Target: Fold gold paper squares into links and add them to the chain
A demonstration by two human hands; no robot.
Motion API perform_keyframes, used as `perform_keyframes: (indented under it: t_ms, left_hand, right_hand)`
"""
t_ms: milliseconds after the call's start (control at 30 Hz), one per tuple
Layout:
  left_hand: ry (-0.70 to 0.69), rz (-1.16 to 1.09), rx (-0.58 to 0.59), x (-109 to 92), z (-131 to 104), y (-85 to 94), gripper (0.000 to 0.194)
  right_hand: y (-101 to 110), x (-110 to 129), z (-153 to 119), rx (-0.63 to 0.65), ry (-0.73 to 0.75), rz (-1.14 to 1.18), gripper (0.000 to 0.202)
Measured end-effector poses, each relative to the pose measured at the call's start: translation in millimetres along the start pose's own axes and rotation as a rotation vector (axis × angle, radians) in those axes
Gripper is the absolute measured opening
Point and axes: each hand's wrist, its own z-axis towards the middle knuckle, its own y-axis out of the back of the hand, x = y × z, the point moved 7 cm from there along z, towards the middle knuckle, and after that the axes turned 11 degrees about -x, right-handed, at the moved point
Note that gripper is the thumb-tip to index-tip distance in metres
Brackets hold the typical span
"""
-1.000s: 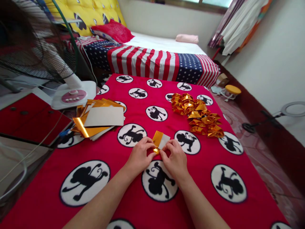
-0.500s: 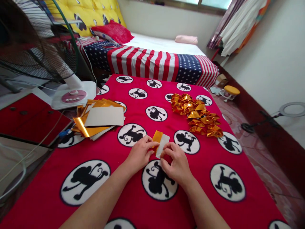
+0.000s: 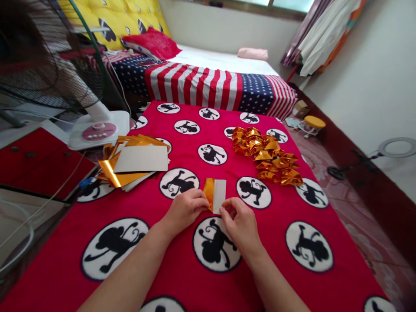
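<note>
A small sheet of gold foil paper [image 3: 219,196] lies on the red cloth, partly folded, gold on its left half and pale grey on its right. My left hand [image 3: 186,209] pinches its lower left edge between thumb and fingers. At the lower right corner, my right hand [image 3: 239,222] grips the paper with thumb and fingertips. Beyond my left hand is a stack of flat gold foil sheets [image 3: 110,170], topped by a pale sheet [image 3: 141,159]. Several folded gold paper ingots [image 3: 266,152] sit grouped beyond my right hand.
The red cloth [image 3: 260,277] with monkey prints covers the table. A fan [image 3: 99,125] stands at the left beside a red-fronted cabinet [image 3: 39,164]. A bed [image 3: 208,84] is at the back. On the floor at right are a yellow stool [image 3: 314,122] and a ring light [image 3: 398,147].
The paper has turned from a slant to nearly straight. My left hand has shifted slightly left and down, and my right fingers have moved to the paper's lower right corner.
</note>
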Motion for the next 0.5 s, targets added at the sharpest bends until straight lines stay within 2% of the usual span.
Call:
perform_keyframes:
  t_ms: [100,200,500]
  left_hand:
    - [-0.079,0.158,0.001,-8,-4,-1.0,0.021]
    - [-0.097,0.230,0.005,-14,-6,-3.2,0.025]
    - [-0.071,0.116,0.061,-10,-8,-3.0,0.022]
  right_hand:
    - [-2,0,-5,-0.003,-0.017,0.025,0.005]
    - [-3,-1,-1,-0.011,-0.007,0.051,0.005]
    - [-12,-10,9,0.077,-0.117,-0.080,0.005]
